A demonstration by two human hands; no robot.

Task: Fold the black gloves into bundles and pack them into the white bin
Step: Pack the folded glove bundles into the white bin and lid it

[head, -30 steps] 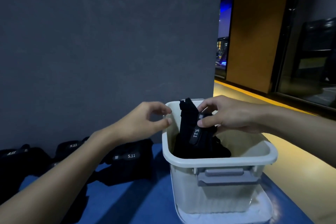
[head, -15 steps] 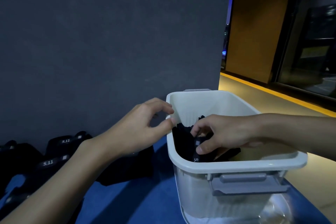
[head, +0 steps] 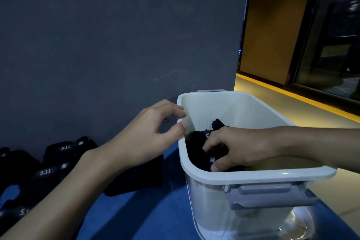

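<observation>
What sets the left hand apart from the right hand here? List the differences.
Place: the left hand is outside the white bin, by its left rim; the right hand reaches down inside it.
Grip: the left hand's fingers are loosely curled on nothing; the right hand's fingers grip the black glove bundle.
Shared: both are bare.

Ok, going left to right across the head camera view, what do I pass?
Loose black gloves on the blue table → left hand → white bin, with the right hand inside it gripping a glove bundle.
</observation>
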